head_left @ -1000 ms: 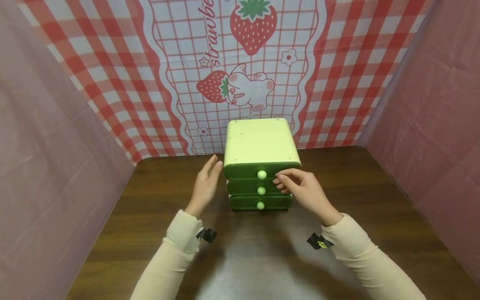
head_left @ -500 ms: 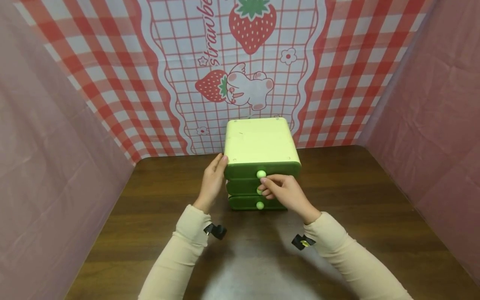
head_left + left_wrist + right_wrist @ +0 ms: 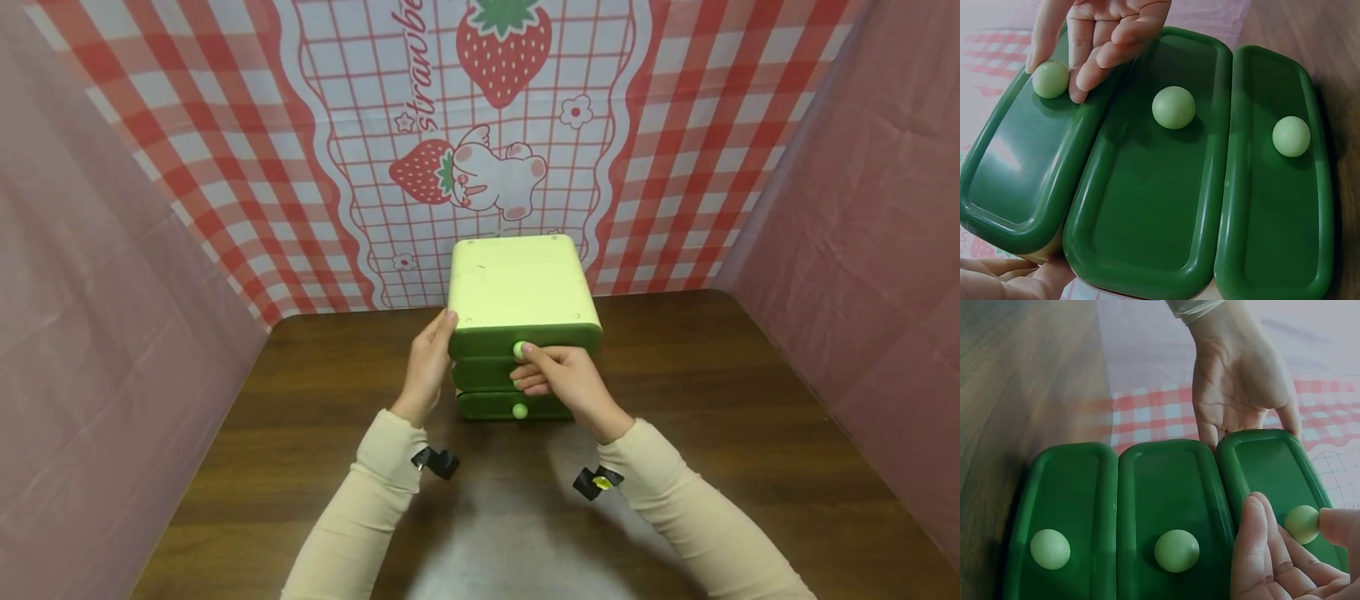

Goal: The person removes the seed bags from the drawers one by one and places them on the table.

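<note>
A small chest of drawers [image 3: 521, 279] has a pale yellow-green top and dark green fronts, each with a round light green knob. My right hand [image 3: 576, 385] pinches the top drawer's knob [image 3: 1302, 524] between thumb and index finger, the other fingers below it. In the left wrist view, that knob [image 3: 1050, 79] shows between the fingertips. The middle knob [image 3: 1174, 107] is partly hidden behind my fingers in the head view. My left hand [image 3: 427, 367] rests against the chest's left side, fingers extended, thumb at the upper front corner. All drawers look closed.
The chest stands on a brown wooden table [image 3: 315, 433], near a red-checked strawberry cloth [image 3: 360, 167] at the back. Pink cloth walls [image 3: 840, 225] rise on both sides. The bottom knob [image 3: 520, 411] sits below my right hand.
My right hand moved left from the drawer fronts' right part to the top knob and now pinches it. My left hand came rightward onto the chest's side. The chest has stayed put.
</note>
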Action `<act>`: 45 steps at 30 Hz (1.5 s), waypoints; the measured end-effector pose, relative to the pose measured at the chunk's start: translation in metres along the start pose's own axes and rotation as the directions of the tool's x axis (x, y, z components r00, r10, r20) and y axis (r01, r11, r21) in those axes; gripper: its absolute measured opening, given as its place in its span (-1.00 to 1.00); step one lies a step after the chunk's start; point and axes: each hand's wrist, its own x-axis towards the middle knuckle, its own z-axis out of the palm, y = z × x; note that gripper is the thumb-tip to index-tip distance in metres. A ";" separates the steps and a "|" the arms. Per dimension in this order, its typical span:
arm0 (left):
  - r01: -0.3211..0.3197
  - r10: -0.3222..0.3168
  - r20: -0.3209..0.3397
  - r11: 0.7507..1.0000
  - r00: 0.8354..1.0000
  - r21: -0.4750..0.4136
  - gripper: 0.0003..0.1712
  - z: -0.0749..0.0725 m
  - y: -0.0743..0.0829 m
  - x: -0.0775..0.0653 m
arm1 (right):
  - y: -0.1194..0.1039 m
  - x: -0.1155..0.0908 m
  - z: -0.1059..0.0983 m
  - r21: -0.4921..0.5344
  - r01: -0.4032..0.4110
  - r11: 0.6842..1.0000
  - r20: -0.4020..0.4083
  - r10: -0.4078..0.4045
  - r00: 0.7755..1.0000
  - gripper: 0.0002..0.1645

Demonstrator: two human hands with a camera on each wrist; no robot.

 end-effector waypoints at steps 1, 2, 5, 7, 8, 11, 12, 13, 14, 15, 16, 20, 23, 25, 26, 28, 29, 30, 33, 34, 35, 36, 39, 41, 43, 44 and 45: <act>-0.001 0.001 -0.002 1.000 1.000 0.002 -0.34 0.000 0.000 0.000 | 0.000 0.000 0.000 0.010 -0.002 1.000 0.000 0.002 1.000 -0.40; -0.001 0.001 -0.003 1.000 1.000 0.003 -0.35 0.000 0.000 -0.001 | -0.001 0.000 0.000 0.018 -0.004 1.000 0.000 0.004 1.000 -0.41; -0.006 0.006 -0.006 1.000 1.000 -0.001 -0.35 0.001 0.001 -0.002 | -0.001 -0.001 0.000 0.036 -0.010 0.999 0.000 0.010 1.000 -0.42; -0.007 0.006 -0.009 1.000 1.000 -0.003 -0.34 0.001 0.001 -0.003 | -0.002 -0.001 0.000 0.045 -0.017 0.999 0.000 0.017 1.000 -0.43; -0.008 0.008 -0.009 1.000 1.000 -0.006 -0.34 0.001 0.000 -0.003 | -0.002 -0.001 -0.001 0.045 -0.020 0.999 0.002 0.020 1.000 -0.42; -0.002 0.002 -0.007 0.999 1.000 -0.032 -0.33 0.001 0.000 -0.003 | -0.002 -0.001 -0.001 0.053 -0.034 0.998 0.008 0.033 0.999 -0.41; -0.001 0.001 -0.002 0.999 1.000 -0.045 -0.33 0.001 0.000 -0.003 | -0.002 -0.001 -0.002 0.058 -0.039 0.998 0.009 0.039 0.999 -0.41; 0.000 0.000 0.005 0.998 1.000 -0.059 -0.32 0.000 -0.001 -0.003 | -0.001 0.000 -0.002 0.061 -0.045 0.997 0.009 0.044 0.999 -0.41; -0.001 0.002 0.014 0.998 1.000 -0.070 -0.31 0.000 -0.002 -0.002 | -0.001 0.000 -0.002 0.065 -0.050 0.997 0.010 0.050 0.999 -0.40; 0.001 0.001 0.025 0.996 1.000 -0.090 -0.30 -0.001 -0.002 -0.002 | -0.001 0.000 -0.002 0.071 -0.060 0.996 0.007 0.059 0.998 -0.40; 0.002 0.002 0.037 0.994 0.999 -0.111 -0.29 -0.001 -0.003 -0.002 | 0.000 0.000 -0.002 0.078 -0.069 0.995 0.005 0.069 0.998 -0.39; 0.004 0.009 0.074 0.985 0.997 -0.171 -0.26 -0.002 -0.006 -0.001 | 0.001 -0.003 -0.003 0.119 -0.115 0.986 0.003 0.116 0.993 -0.36; 0.002 0.016 0.089 0.980 0.996 -0.198 -0.26 -0.002 -0.007 -0.001 | 0.002 -0.005 -0.002 0.157 -0.135 0.978 0.012 0.135 0.991 -0.33; -0.003 0.021 0.090 0.980 0.996 -0.201 -0.25 -0.002 -0.007 -0.001 | 0.002 -0.008 -0.002 0.171 -0.141 0.975 0.022 0.140 0.990 -0.33; -0.007 0.025 0.088 0.981 0.996 -0.195 -0.25 -0.002 -0.008 -0.001 | 0.002 -0.009 -0.002 0.172 -0.145 0.974 0.029 0.142 0.989 -0.33; -0.017 0.032 0.081 0.985 0.996 -0.174 -0.25 -0.003 -0.008 -0.001 | 0.002 -0.012 -0.002 0.165 -0.151 0.975 0.040 0.147 0.988 -0.32; -0.020 0.033 0.077 0.987 0.997 -0.160 -0.26 -0.004 -0.009 -0.001 | 0.002 -0.014 -0.002 0.160 -0.153 0.975 0.043 0.148 0.988 -0.32; -0.022 0.033 0.074 0.989 0.997 -0.146 -0.26 -0.004 -0.009 -0.002 | 0.002 -0.016 -0.001 0.153 -0.154 0.976 0.046 0.149 0.988 -0.32; -0.027 0.033 0.068 0.995 0.997 -0.093 -0.27 -0.006 -0.011 -0.003 | 0.003 -0.022 -0.001 0.134 -0.148 0.980 0.047 0.143 0.989 -0.33; -0.028 0.034 0.067 0.997 0.997 -0.078 -0.27 -0.006 -0.012 -0.003 | 0.004 -0.024 0.000 0.131 -0.145 0.981 0.048 0.139 0.989 -0.33; -0.032 0.036 0.064 0.998 0.997 -0.062 -0.27 -0.007 -0.013 -0.003 | 0.004 -0.026 0.000 0.127 -0.141 0.982 0.046 0.136 0.990 -0.33; -0.035 0.038 0.062 0.998 0.997 -0.050 -0.27 -0.007 -0.013 -0.003 | 0.004 -0.029 0.001 0.124 -0.137 0.983 0.046 0.132 0.990 -0.33; -0.050 0.051 0.050 0.999 0.997 -0.018 -0.27 -0.007 -0.014 -0.003 | 0.004 -0.036 0.003 0.110 -0.122 0.986 0.041 0.118 0.992 -0.33; -0.057 0.057 0.041 0.998 0.998 -0.006 -0.28 -0.007 -0.014 -0.003 | 0.004 -0.041 0.004 0.103 -0.118 0.988 0.033 0.115 0.993 -0.35; -0.066 0.066 0.036 0.998 0.997 -0.002 -0.29 -0.006 -0.014 -0.003 | 0.004 -0.046 0.005 0.099 -0.114 0.989 0.029 0.112 0.993 -0.37; -0.069 0.069 0.032 0.998 0.997 -0.002 -0.29 -0.006 -0.014 -0.003 | 0.005 -0.048 0.006 0.103 -0.118 0.988 0.027 0.115 0.993 -0.39; -0.068 0.068 0.028 0.998 0.997 -0.002 -0.29 -0.006 -0.013 -0.003 | 0.005 -0.050 0.006 0.108 -0.121 0.987 0.024 0.119 0.993 -0.40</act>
